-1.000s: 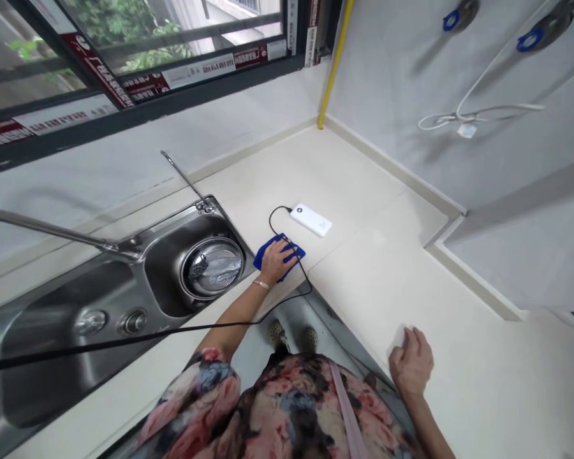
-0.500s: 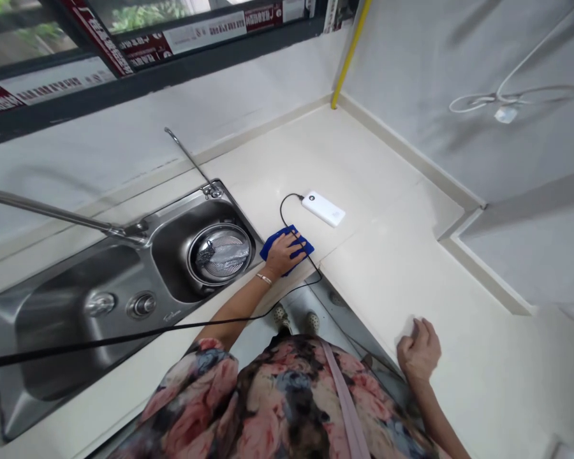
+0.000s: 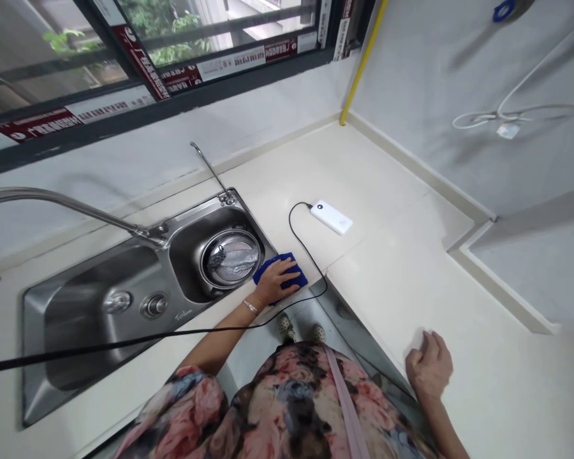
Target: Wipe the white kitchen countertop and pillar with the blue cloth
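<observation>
My left hand (image 3: 273, 282) lies spread flat over a blue cloth (image 3: 294, 278), pressing it on the counter strip beside the sink's right bowl. The cloth sticks out past the fingers. To the right, my right hand (image 3: 430, 364) rests on the pale countertop (image 3: 402, 268) near its inner edge, fingers loosely curled in with nothing visible in them. A white power bank (image 3: 331, 217) lies behind the cloth, with a black cable (image 3: 300, 239) plugged into its left end. The cable loops down past the cloth and crosses over my left forearm.
A steel double sink (image 3: 95, 274) holds a round metal strainer basket (image 3: 231, 256) in its right bowl. One large faucet (image 3: 90, 209) and a thin one (image 3: 209, 167) rise behind it. A yellow pipe (image 3: 363, 64) stands in the corner, by the window. White wires hang on the right wall.
My left hand and the blue cloth have moved toward me and the sink, clear of the cable that ran over them. The view has shifted, showing more window. My right hand stays on the counter.
</observation>
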`<state>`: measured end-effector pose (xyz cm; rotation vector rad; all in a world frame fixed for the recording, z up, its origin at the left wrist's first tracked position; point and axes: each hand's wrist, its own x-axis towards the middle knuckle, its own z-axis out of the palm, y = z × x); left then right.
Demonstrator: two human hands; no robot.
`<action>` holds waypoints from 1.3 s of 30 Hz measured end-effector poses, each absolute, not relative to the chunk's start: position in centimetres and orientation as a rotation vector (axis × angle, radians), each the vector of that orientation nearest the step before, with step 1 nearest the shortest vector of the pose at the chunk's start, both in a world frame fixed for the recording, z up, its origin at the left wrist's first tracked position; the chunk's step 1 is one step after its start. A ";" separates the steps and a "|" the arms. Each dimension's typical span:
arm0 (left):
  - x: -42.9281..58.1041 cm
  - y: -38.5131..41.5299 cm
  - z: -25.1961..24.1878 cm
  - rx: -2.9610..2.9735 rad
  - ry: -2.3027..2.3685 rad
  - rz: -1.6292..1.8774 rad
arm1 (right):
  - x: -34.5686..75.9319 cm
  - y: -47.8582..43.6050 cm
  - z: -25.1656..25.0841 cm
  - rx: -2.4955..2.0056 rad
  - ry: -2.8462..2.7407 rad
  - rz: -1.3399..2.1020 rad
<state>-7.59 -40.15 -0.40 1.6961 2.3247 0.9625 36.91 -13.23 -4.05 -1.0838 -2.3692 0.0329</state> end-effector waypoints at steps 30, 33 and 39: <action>-27.9 -34.7 -4.2 1.187 2.802 1.310 | 37.4 -13.3 -4.9 -1.198 -2.350 0.087; -30.9 -34.5 -3.8 1.135 2.803 1.287 | 37.5 -13.4 -5.1 -1.251 -2.361 0.093; -34.2 -33.2 -2.3 0.999 2.846 1.081 | 37.6 -13.6 -5.3 -1.361 -2.376 0.137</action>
